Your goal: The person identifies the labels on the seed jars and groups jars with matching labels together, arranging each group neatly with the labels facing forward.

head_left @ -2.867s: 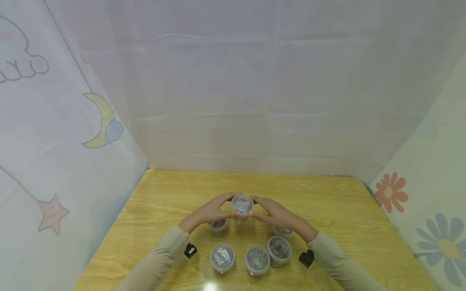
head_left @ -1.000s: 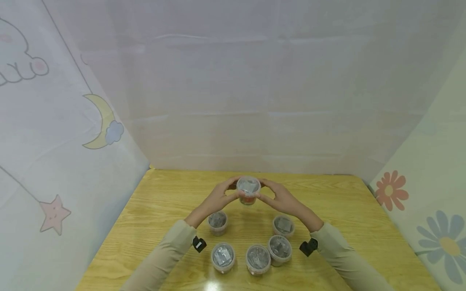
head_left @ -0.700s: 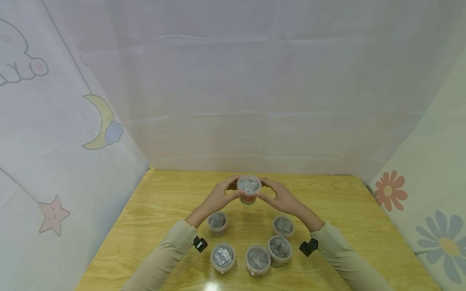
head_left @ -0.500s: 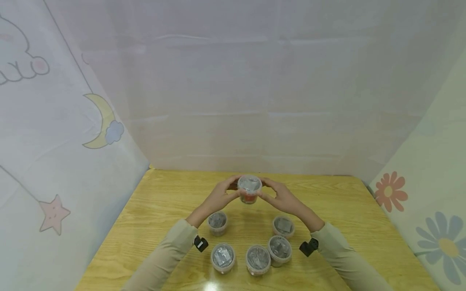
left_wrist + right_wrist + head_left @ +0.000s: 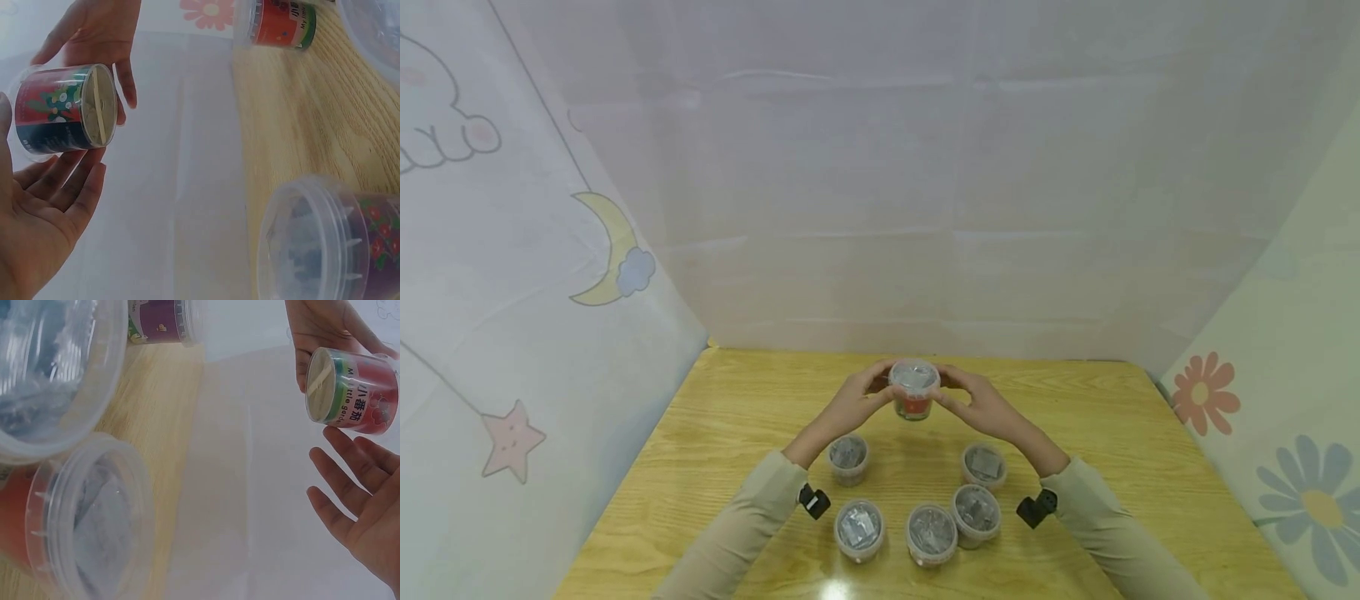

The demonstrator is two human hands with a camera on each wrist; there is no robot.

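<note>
The left hand (image 5: 855,400) and right hand (image 5: 981,406) grip 1 tub (image 5: 914,377) from both sides, the 2 thumbs at the near side of its rim and fingers curled about its farther side, so it sits lid up between the fingertips, raised off the table (image 5: 737,417). Closer to the body than those fingers stand 5 other tubs (image 5: 859,529), 2 on the left fingers' side and 3 bunched on the right's.
</note>
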